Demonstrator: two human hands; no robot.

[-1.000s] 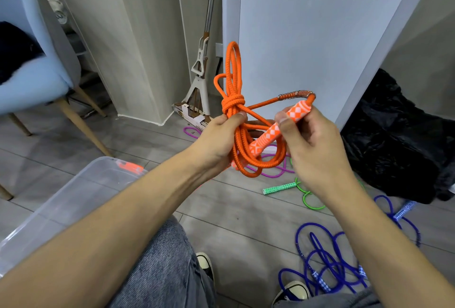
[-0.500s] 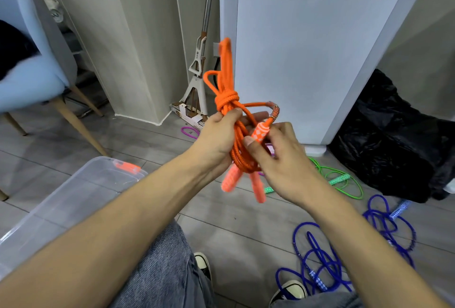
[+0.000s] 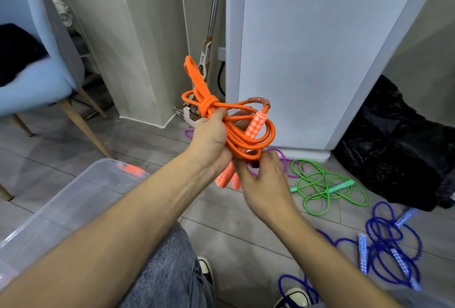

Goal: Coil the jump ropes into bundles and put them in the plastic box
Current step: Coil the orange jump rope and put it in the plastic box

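Head view: a person looks down at both forearms stretched out over a grey tiled floor.
Orange jump rope: coiled into a bundle and held in the air in front of the person, with a knot wrapped round the coils near the top and a loop standing up above it.
Left hand: its fingers curl round the orange bundle just below the knot and hold it.
Right hand: it sits just under the bundle, fingertips at the lowest coils; whether the fingers grip the rope or only touch it, I cannot tell.
Handles: one orange-and-white checked handle lies tilted across the coils; two more handle ends hang below the left hand, blurred.
Plastic box: clear, with an orange latch on its far rim, on the floor at the lower left, beside the person's knee and apart from the rope.
Green jump rope: loose loops on the floor to the right of the hands.
Purple jump rope: on the floor behind the hands, mostly hidden.
Blue jump ropes: tangled on the floor at the lower right.
Surroundings: a blue chair at the left, a black bag at the right, a white cabinet behind.
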